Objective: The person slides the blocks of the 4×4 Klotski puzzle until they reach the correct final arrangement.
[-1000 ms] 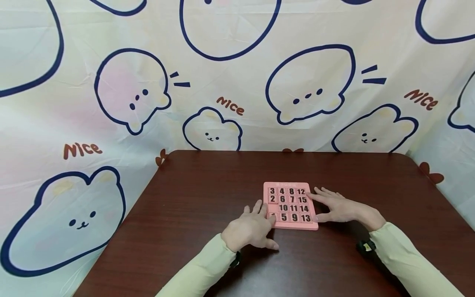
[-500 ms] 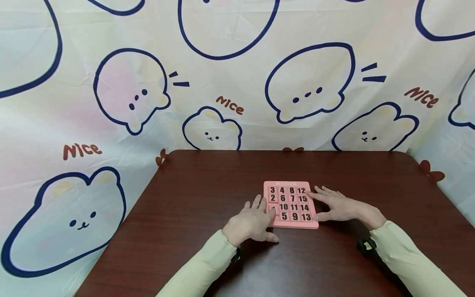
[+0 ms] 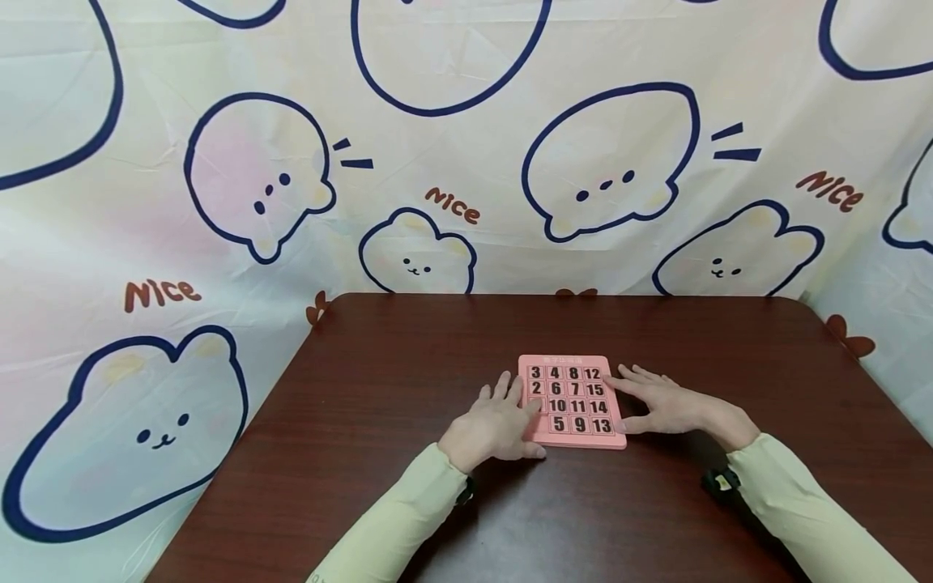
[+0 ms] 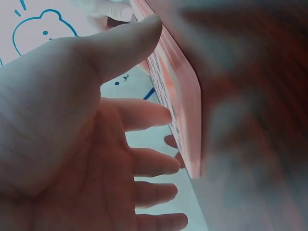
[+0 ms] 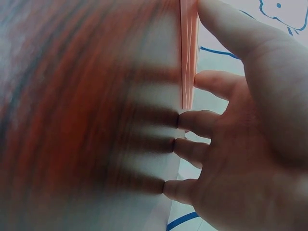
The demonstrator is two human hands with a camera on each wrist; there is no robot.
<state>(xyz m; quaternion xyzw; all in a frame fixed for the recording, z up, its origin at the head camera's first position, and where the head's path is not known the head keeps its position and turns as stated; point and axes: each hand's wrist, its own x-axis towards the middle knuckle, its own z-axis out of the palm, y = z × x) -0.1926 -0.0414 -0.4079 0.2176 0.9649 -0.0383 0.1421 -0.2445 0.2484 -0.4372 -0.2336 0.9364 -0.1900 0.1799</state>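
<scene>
A pink sliding number puzzle (image 3: 576,443) lies flat on the table, its tiles bearing black numbers. My left hand (image 3: 487,431) is spread at the puzzle's left side. Its index fingertip presses the leftmost tile of the third row and covers most of that tile's number. Below that tile, the bottom-left corner shows a bare pink slot (image 3: 539,423). In the left wrist view the left thumb (image 4: 130,45) reaches over the near edge. My right hand (image 3: 666,407) has its fingers extended along the right edge, index finger and thumb touching the frame; the other fingertips rest on the table in the right wrist view.
The dark brown wooden table (image 3: 408,348) surrounds the puzzle on every side. Behind it hangs a pale curtain (image 3: 496,146) printed with blue-outlined bears. A dark band with a small device (image 3: 722,482) sits at the right wrist.
My left index finger has moved away from me, sliding the left-column tile from the bottom row up to the third row. The slot is now at bottom left. My right hand stays put.
</scene>
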